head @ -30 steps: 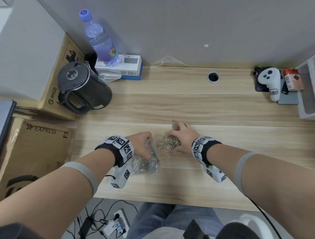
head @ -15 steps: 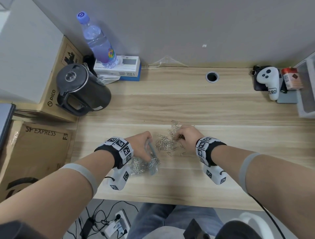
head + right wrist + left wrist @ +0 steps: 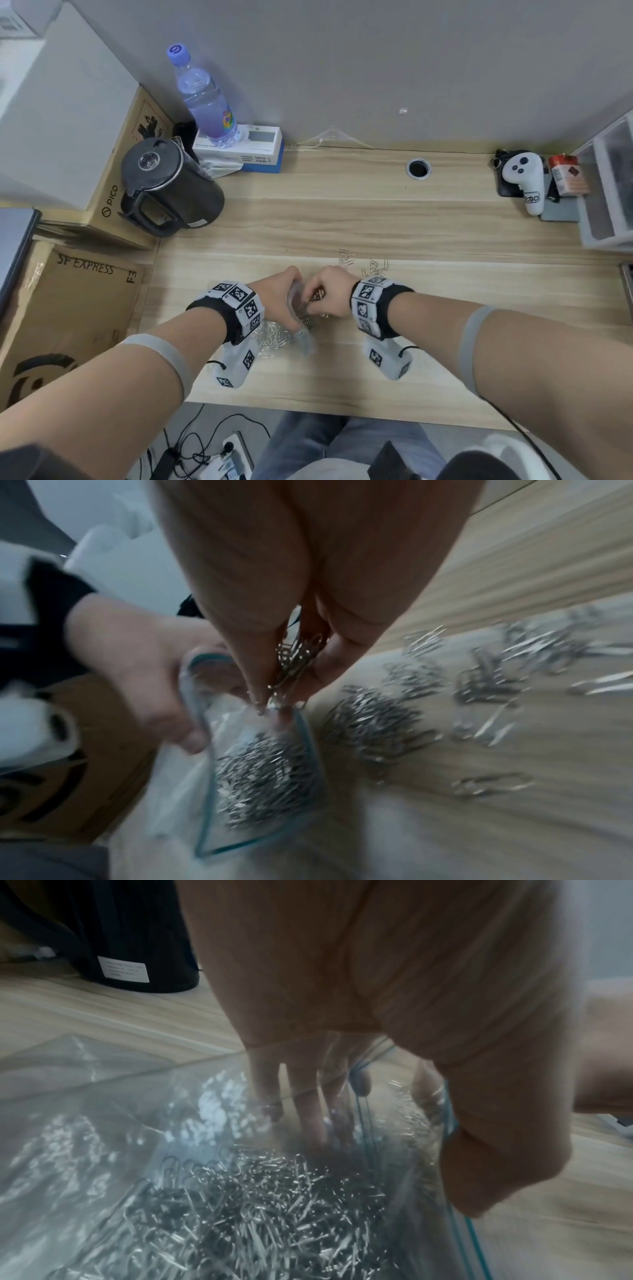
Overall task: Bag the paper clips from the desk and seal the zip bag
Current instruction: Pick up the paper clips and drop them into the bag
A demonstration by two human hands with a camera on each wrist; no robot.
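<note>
A clear zip bag [image 3: 274,337] with a teal zip edge [image 3: 205,753] lies near the desk's front, holding many silver paper clips [image 3: 240,1204]. My left hand [image 3: 279,301] grips the bag's mouth and keeps it open, thumb outside [image 3: 496,1150], fingers [image 3: 301,1110] inside the film. My right hand [image 3: 330,294] pinches a bunch of paper clips [image 3: 296,656] right over the open mouth. More loose clips [image 3: 377,723] lie in a heap beside the bag, and others [image 3: 371,269] are scattered beyond my right wrist.
A black kettle [image 3: 171,186] stands at the desk's back left beside cardboard boxes [image 3: 68,308]. A water bottle [image 3: 205,99] stands on a white box [image 3: 253,144]. A cable hole [image 3: 418,168], a white controller [image 3: 525,181] and drawers [image 3: 609,185] sit at the back right.
My right hand picked a bunch of clips from the heap and carried it left to the bag's mouth. My left hand kept holding the bag open.
</note>
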